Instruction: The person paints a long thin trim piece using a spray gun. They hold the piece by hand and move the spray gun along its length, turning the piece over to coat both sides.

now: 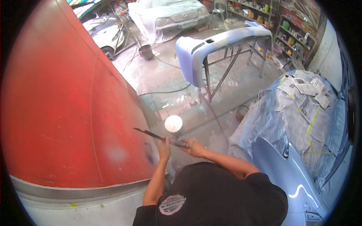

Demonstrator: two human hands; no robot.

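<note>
1. The left hand (164,149) is closed around a long dark strip (151,134), gripping it near the middle, with the thin end jutting past it to the upper left.
2. The right hand (195,148) grasps the same strip at its other end, where it looks wider and greyer. The 2 hands are near each other but apart.
3. The strip is in front of the person's black shirt (226,192), slanting down to the right in the view; what kind of part it is, I cannot tell.
4. Just beyond the strip is a tub with a round white top (173,123).
5. A large red panel (64,101) fills the left side, with a pale patch (116,153) near its lower part.
6. To the right, a shiny light-blue panel (277,164) is near a bulky shape covered in plastic sheeting (269,113), newspaper (306,89) and yellow-green tape (313,120).
7. Farther off, a pale blue and white bumper (230,39) rests on a metal stand (226,72).
8. Behind are a partly draped car (181,19), a white car (110,33), a dark bucket (145,52) on the floor (162,77), and shelves (249,17) of cans and bottles.
</note>
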